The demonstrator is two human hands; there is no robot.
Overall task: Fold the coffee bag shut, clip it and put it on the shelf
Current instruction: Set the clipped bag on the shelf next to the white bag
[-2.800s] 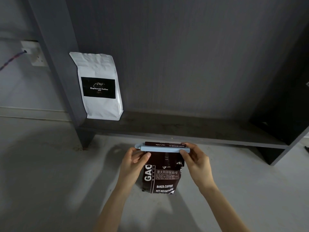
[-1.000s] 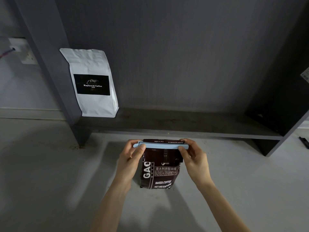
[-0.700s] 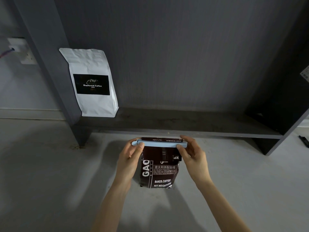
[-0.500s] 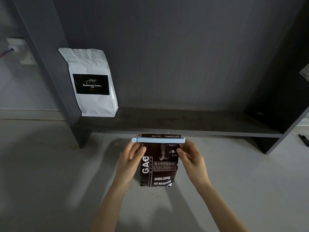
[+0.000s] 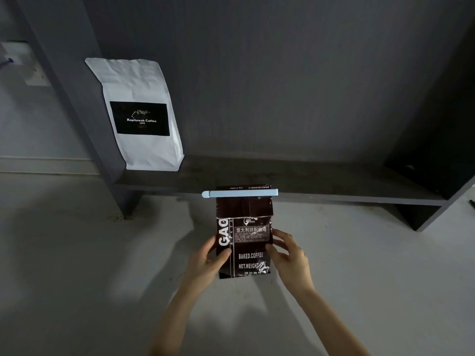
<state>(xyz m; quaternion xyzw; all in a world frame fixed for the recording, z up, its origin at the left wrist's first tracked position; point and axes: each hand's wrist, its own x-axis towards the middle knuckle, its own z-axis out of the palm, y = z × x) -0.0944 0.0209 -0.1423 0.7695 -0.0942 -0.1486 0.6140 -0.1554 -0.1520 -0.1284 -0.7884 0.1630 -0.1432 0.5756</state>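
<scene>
The dark coffee bag (image 5: 244,235) stands upright between both hands — the left hand (image 5: 207,260) curls around its left edge with the thumb on the front, the right hand (image 5: 289,255) holds its right edge with loosely spread fingers. A pale blue clip (image 5: 239,194) clamps its folded top. Behind the bag runs the dark shelf (image 5: 308,181) — a white coffee bag (image 5: 140,114) stands on it, up and left of the dark bag.
</scene>
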